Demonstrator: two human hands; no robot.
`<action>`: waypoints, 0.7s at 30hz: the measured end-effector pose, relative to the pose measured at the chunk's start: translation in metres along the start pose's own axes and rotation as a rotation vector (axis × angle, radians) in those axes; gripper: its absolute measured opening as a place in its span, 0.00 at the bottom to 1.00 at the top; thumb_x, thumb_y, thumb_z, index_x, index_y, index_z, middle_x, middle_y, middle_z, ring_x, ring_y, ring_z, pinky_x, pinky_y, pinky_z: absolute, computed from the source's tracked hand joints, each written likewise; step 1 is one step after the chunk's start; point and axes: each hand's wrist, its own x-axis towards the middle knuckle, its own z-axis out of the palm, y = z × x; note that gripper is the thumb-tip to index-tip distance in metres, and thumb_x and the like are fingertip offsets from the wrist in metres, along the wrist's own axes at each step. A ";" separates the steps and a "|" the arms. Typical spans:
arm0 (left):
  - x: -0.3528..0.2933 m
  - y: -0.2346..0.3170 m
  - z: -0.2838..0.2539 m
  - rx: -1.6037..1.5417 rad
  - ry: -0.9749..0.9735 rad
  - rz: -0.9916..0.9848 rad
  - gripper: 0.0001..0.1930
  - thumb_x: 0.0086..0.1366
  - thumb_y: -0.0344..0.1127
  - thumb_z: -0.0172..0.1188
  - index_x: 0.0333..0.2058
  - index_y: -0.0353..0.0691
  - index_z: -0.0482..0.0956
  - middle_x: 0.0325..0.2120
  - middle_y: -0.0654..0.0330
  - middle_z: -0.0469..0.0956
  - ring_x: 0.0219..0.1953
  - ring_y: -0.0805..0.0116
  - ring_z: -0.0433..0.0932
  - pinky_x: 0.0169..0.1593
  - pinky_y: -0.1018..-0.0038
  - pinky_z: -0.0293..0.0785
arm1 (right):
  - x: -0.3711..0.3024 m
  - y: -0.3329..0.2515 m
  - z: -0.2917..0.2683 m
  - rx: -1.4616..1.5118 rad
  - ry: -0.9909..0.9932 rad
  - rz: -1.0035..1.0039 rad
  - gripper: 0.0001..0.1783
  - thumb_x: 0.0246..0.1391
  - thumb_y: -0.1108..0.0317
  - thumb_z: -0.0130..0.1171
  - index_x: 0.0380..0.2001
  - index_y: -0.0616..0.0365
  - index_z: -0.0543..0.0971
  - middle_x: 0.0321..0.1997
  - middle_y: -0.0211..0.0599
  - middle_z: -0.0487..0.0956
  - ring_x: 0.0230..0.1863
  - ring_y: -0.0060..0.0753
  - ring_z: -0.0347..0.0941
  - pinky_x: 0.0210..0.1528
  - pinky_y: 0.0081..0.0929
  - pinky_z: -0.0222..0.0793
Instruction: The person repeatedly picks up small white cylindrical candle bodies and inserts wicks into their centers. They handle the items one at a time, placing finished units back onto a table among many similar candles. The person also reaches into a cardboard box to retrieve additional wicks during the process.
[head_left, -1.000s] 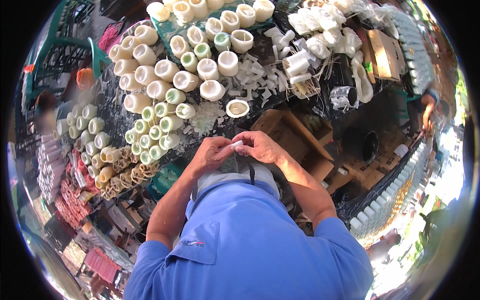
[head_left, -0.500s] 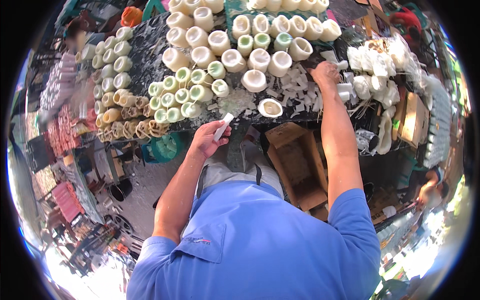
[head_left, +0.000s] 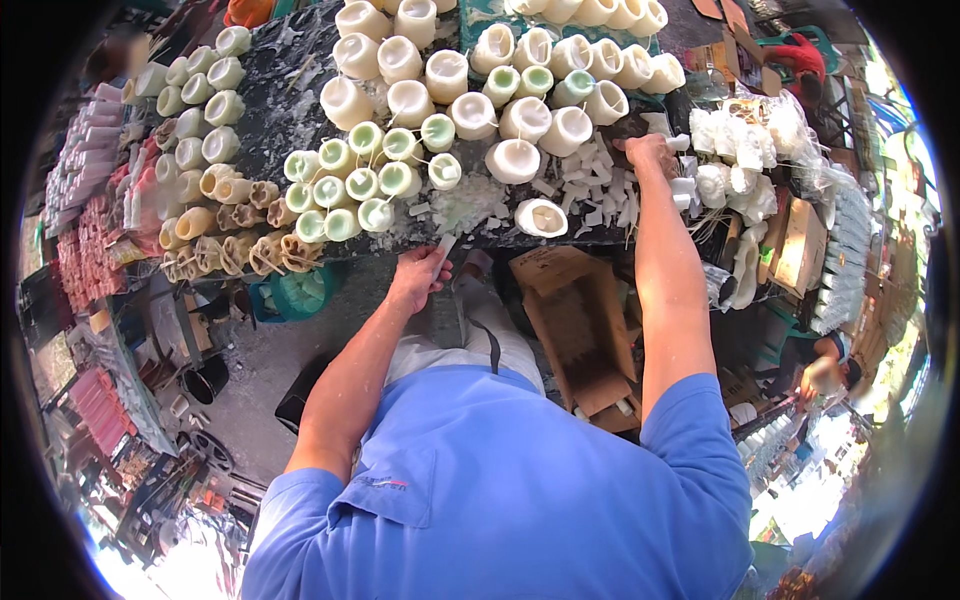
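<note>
My left hand (head_left: 420, 278), at the front edge of the dark table (head_left: 285, 75), is closed around a flat white wax piece (head_left: 445, 245). My right hand (head_left: 652, 158) reaches to the right end of a heap of broken white wax pieces (head_left: 598, 187). Its thumb points left, while the other fingers are mostly hidden. Left of the heap stand thick white candles (head_left: 513, 160) with hollowed tops, some showing wicks. Smaller pale green candles (head_left: 398, 179) cluster nearer the left hand. One white candle with an uneven top (head_left: 541, 218) sits by the front edge.
Brownish candles (head_left: 235, 190) line the table's left end. Plastic-wrapped white items (head_left: 735, 140) lie piled at right, beside a wooden box (head_left: 800, 248). Below the table edge are an open cardboard box (head_left: 580, 330) and a green basket (head_left: 300, 293). Another person (head_left: 825, 375) is at far right.
My left hand has lowered slightly, and its wax piece is more upright beside the table edge. My right hand stays at the heap. The whole view has shifted a little.
</note>
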 end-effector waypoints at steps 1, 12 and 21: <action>0.004 -0.004 0.000 0.026 0.019 -0.002 0.15 0.79 0.43 0.64 0.52 0.37 0.80 0.37 0.60 0.84 0.33 0.72 0.82 0.31 0.76 0.74 | 0.009 0.002 0.001 0.067 -0.059 -0.013 0.45 0.50 0.40 0.80 0.62 0.62 0.83 0.72 0.54 0.77 0.73 0.56 0.73 0.73 0.56 0.68; 0.012 -0.027 0.002 -0.060 0.104 0.211 0.16 0.73 0.43 0.70 0.47 0.33 0.86 0.33 0.61 0.86 0.29 0.75 0.81 0.31 0.77 0.73 | -0.021 0.071 -0.059 0.328 0.466 -0.409 0.26 0.56 0.55 0.75 0.50 0.64 0.85 0.48 0.56 0.89 0.47 0.57 0.87 0.52 0.43 0.80; 0.016 -0.027 -0.006 0.004 0.202 0.290 0.15 0.72 0.41 0.71 0.41 0.31 0.88 0.30 0.61 0.85 0.27 0.74 0.82 0.29 0.77 0.71 | -0.252 0.078 -0.079 0.806 -0.305 -0.716 0.17 0.66 0.58 0.72 0.52 0.58 0.88 0.42 0.31 0.91 0.40 0.27 0.85 0.48 0.35 0.81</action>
